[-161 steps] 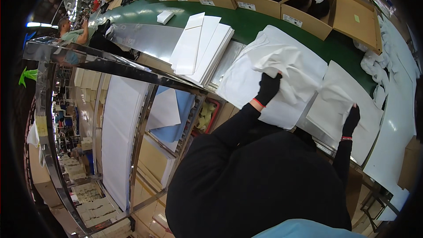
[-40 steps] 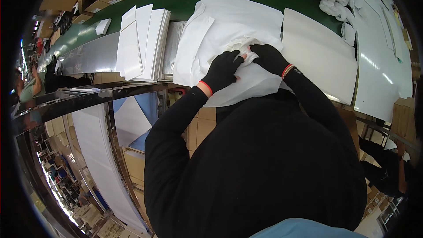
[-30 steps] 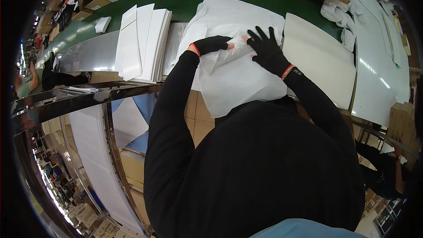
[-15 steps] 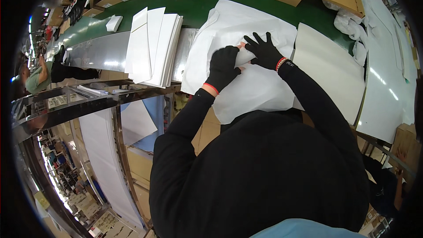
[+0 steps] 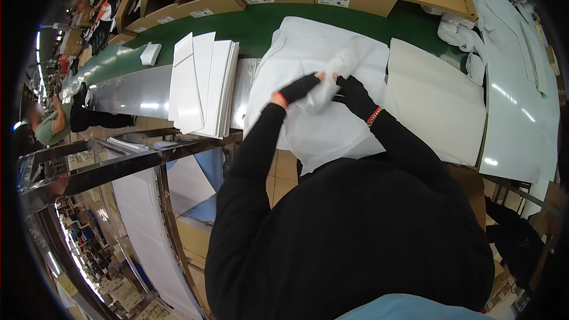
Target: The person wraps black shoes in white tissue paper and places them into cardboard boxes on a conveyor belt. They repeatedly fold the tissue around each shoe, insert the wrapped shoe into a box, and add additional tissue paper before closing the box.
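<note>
Pinching rolled white tissue [image 5: 345, 59], your black-gloved left hand [image 5: 298, 89] and right hand [image 5: 357, 97] had room before the three-o'clock white paper edge [image 5: 380, 70].

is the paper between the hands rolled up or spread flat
Rolled up, loosely: the paper forms a narrow, crumpled bundle slanting between the left hand and the right hand, over broader white sheets.

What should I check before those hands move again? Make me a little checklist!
1. Left hand at the crumpled paper: ok.
2. Right hand there too: ok.
3. Firm grip by both: cannot tell, motion blur.
4. White sheets underneath neatly lined up: not ok, edges uneven.
5. Cream sheets clear of both hands: ok.
6. Anything inside the crumpled paper: cannot tell, hidden.
</note>
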{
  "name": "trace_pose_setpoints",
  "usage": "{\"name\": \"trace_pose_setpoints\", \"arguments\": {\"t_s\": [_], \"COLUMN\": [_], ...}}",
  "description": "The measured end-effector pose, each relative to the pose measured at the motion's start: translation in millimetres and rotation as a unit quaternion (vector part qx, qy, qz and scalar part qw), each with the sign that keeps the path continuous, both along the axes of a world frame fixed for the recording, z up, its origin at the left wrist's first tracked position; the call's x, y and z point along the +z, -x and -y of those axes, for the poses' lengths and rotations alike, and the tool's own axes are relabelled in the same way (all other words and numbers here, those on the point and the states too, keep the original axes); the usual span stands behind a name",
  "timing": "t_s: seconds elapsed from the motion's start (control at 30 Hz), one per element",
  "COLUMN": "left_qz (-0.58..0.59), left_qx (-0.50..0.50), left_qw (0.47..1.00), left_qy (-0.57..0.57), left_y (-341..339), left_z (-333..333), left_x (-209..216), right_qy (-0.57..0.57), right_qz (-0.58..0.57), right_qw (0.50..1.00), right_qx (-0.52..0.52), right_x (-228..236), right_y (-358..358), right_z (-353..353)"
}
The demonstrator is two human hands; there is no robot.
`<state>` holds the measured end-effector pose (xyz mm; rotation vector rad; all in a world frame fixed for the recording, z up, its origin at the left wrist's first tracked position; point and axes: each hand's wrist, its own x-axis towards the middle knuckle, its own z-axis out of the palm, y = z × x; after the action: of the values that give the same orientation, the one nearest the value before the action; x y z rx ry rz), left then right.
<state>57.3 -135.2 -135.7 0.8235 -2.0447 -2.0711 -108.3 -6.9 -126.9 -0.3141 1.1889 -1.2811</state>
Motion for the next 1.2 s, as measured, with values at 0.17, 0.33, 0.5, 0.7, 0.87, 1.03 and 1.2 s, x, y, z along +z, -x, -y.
{"name": "trace_pose_setpoints", "arguments": {"t_s": [0.17,0.33,0.5,0.7,0.87,1.03,1.2], "left_qz": [0.078,-0.261,-0.226,-0.216,-0.241,-0.11,-0.159], "left_qx": [-0.105,0.153,0.128,0.171,0.139,0.037,0.157], "left_qw": [0.852,0.953,0.962,0.959,0.936,0.938,0.954], "left_qy": [0.507,0.019,0.089,0.067,0.215,0.328,0.2], "left_y": [7,21,35,53,56,48,36], "left_z": [-26,-30,-56,-80,-99,-117,-106], "left_x": [24,99,207,170,177,195,202], "right_qy": [0.082,0.172,0.204,0.201,0.211,0.183,0.037], "right_qz": [0.039,-0.333,-0.43,-0.393,-0.431,-0.449,-0.408], "right_qw": [0.994,0.916,0.857,0.873,0.848,0.851,0.858], "right_qx": [-0.052,0.14,0.2,0.206,0.225,0.202,0.311], "right_x": [18,99,131,149,145,169,176], "right_y": [22,39,42,46,65,58,71], "right_z": [-14,-35,-59,-90,-101,-101,-109]}}
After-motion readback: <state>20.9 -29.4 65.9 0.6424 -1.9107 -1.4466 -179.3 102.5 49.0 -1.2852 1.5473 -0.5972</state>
